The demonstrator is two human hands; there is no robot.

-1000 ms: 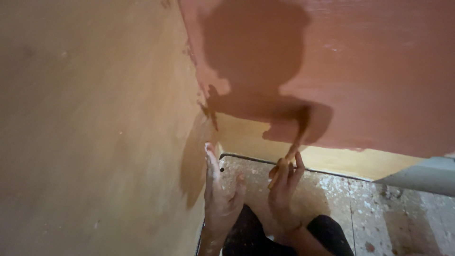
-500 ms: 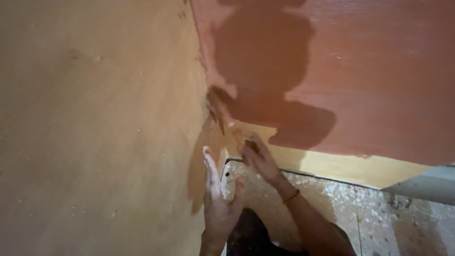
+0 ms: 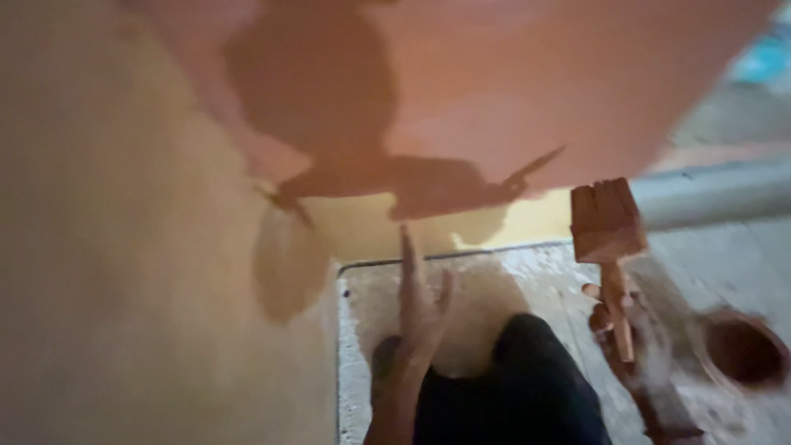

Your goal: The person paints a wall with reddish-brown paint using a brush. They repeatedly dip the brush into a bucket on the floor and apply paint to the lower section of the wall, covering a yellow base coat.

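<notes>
Paintbrush (image 3: pixel 608 247) in our right hand (image 3: pixel 634 342) was the main thing we saw: a wide, flat brush whose bristles and wooden handle were coated in reddish-brown paint. Our fingers were clenched around the lower part of the handle, and the bristles pointed up and away from us, held off the wall (image 3: pixel 511 91) rather than touching it. The brush sat at the right of the view, above the floor (image 3: pixel 494 280) and near the foot of the wall.

Our left hand (image 3: pixel 416 317) was released and empty, fingers stretched out straight and pointing toward the wall's lower edge, hovering above the speckled floor. We could not tell whether it touched anything.

Reddish-brown paint covered the upper part of the wall ahead, and a yellow strip (image 3: pixel 461 227) remained bare along its bottom. A tan wall (image 3: pixel 124 272) met it at a corner on the left. Shadows of our head and arms fell across the painted area.

To the right of our right hand, a round container (image 3: pixel 746 350) with dark reddish contents rested on the floor. Our dark-clothed knee (image 3: pixel 511 387) filled the bottom centre. The view was blurred.
</notes>
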